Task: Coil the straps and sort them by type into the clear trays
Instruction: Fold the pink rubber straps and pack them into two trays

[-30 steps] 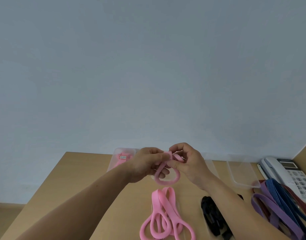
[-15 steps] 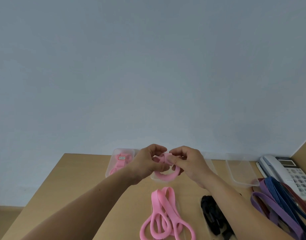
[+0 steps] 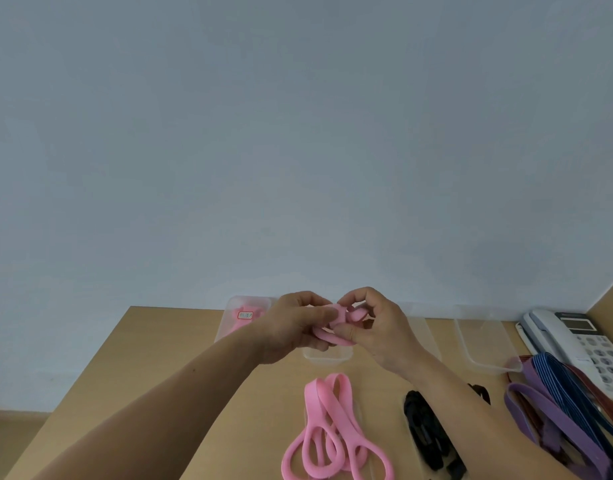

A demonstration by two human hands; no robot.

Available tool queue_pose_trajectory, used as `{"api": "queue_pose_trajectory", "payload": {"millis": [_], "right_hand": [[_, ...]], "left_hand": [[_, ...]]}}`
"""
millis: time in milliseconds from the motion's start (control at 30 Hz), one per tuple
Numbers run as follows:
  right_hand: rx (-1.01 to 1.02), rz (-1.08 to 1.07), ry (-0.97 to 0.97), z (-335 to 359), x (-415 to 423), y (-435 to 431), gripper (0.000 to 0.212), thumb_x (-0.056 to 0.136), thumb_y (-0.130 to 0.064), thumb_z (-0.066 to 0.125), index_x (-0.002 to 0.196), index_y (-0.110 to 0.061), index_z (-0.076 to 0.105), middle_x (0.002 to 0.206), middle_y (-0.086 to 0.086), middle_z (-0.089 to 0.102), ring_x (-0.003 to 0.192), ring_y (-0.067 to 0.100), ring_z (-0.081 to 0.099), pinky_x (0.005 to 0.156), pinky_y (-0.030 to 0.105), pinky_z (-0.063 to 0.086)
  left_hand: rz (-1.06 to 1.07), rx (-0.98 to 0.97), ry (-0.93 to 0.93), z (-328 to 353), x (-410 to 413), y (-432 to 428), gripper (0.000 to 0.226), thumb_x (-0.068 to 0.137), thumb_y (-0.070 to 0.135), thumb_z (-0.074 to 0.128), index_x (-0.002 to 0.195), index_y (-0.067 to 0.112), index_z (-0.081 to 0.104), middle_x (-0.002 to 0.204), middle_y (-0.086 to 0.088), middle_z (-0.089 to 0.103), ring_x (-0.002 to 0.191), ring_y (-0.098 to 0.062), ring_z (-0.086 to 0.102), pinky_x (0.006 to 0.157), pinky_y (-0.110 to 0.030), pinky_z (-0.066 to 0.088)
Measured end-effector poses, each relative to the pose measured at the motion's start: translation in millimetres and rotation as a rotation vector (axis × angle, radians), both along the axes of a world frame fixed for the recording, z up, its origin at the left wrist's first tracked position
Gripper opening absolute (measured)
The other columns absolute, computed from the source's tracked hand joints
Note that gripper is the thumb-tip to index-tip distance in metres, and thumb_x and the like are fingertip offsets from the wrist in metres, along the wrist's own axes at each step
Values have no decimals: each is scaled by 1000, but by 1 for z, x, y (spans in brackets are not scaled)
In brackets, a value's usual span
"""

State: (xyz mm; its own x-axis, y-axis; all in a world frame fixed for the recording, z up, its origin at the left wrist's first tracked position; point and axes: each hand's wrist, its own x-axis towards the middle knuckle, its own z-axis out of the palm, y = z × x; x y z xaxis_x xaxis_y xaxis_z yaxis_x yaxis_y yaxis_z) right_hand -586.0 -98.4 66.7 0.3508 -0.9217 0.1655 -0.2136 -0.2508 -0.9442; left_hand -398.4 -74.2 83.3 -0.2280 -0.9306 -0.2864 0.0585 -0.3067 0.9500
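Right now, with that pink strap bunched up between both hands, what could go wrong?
The pink strap is pinched only between the left hand and right hand; if either grip slips, the coil could spring open. Dropped from here, it might land on the loose pink straps instead of a clear tray, and tangle with them.

No text is legible; the red-edged label (inside a tray) is blurred.

both hands coiling pink strap, trays behind
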Motion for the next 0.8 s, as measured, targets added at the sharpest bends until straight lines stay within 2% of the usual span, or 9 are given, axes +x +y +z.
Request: {"api": "queue_pose_trajectory", "payload": {"millis": [33, 100, 200, 300, 433, 567, 667, 733, 800], "right_hand": [[-1, -3, -5, 0, -1, -1, 31, 74, -8, 84, 96, -20, 66, 78, 4, 62, 72, 18, 60, 73, 35, 57], [17, -1, -12, 2, -3, -2, 29, 76, -11, 83, 98, -21, 66, 90, 6, 67, 77, 21, 63, 74, 35, 56], [84, 5, -78, 5, -5, -5, 18, 87, -20, 74, 102, -22, 66, 101, 0, 68, 76, 16, 65, 70, 28, 56], [193, 8, -78, 6, -3, -8, 13, 94, -29, 64, 98, -18, 70, 89, 7, 72, 68, 18, 67, 64, 29, 57], [228, 26, -76, 2, -1, -10, 18, 87, -26, 73, 99, -13, 70, 77, 9, 73, 65, 24, 70, 56, 28, 54], [172, -3, -96, -1, 0, -10, 19, 84, -17, 77, 101, -16, 69, 80, 4, 73, 64, 21, 69, 58, 27, 55], [153, -12, -97, -3, 3, -10, 21, 84, -15, 77, 102, -18, 68, 84, 5, 72, 66, 21, 70, 60, 26, 55], [128, -6, -70, -7, 6, -9, 20, 85, -13, 75, 102, -21, 67, 87, 4, 71, 67, 19, 70, 61, 25, 55], [33, -23, 47, -11, 10, -7, 21, 86, -20, 75, 102, -32, 66, 92, -3, 70, 73, 9, 69, 66, 20, 55]], "left_hand": [[7, -13, 13, 0, 0, 0, 25, 93, 13, 67, 112, 0, 58, 109, -31, 67, 99, -42, 69, 67, -32, 54], [39, -34, 56, 0, 1, 0, 34, 83, 7, 75, 112, 1, 57, 102, -27, 66, 86, -35, 70, 63, -29, 54], [81, -82, 46, -2, 2, 0, 41, 71, 6, 76, 108, 5, 58, 104, -19, 61, 75, -27, 66, 63, -29, 53], [75, -157, -11, -6, 1, 0, 43, 71, 8, 78, 109, 7, 59, 112, -16, 59, 76, -24, 65, 66, -29, 53], [50, -244, -120, -10, -1, 2, 47, 67, 12, 81, 109, 12, 58, 113, -11, 60, 71, -14, 62, 69, -26, 52], [63, -140, -35, -11, 2, 1, 60, 70, 17, 77, 124, 13, 52, 115, -16, 60, 81, -22, 65, 74, -29, 53], [90, -81, 54, -12, 6, 0, 49, 77, 17, 73, 118, -2, 55, 104, -18, 66, 86, -25, 64, 73, -29, 54], [106, -68, 50, -14, 10, -1, 34, 85, 7, 72, 114, -5, 58, 100, -20, 66, 83, -26, 65, 72, -28, 54], [116, -50, 39, -18, 15, -2, 23, 89, 1, 67, 110, -5, 59, 96, -19, 67, 80, -25, 66, 68, -27, 53]]}}
